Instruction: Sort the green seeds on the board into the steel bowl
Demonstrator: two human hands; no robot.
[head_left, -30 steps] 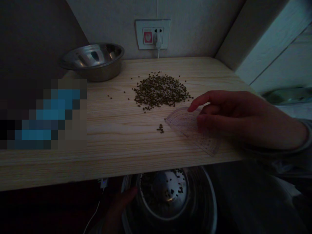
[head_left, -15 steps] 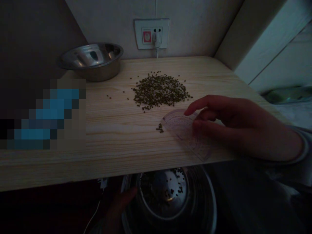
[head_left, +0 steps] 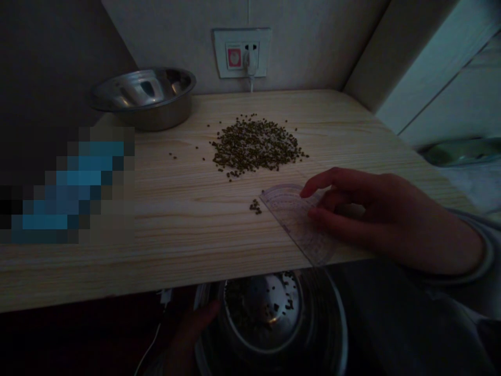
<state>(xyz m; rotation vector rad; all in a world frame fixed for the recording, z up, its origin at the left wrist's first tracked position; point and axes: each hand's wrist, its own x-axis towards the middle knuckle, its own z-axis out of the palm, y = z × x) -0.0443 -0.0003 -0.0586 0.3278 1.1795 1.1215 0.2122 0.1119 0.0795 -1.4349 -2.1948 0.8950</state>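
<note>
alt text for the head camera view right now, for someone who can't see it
A right hand holds a clear protractor beside a few loose beans; a larger bean pile lies behind, and the left hand is at a metal bowl below.

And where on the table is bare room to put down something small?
The front-left tabletop looks free, between the blurred blue area and the small bean cluster. Another patch is back right, bordered by the large bean pile, the wall and the right hand. It is crowded mid-table, and front right around the protractor.
</note>
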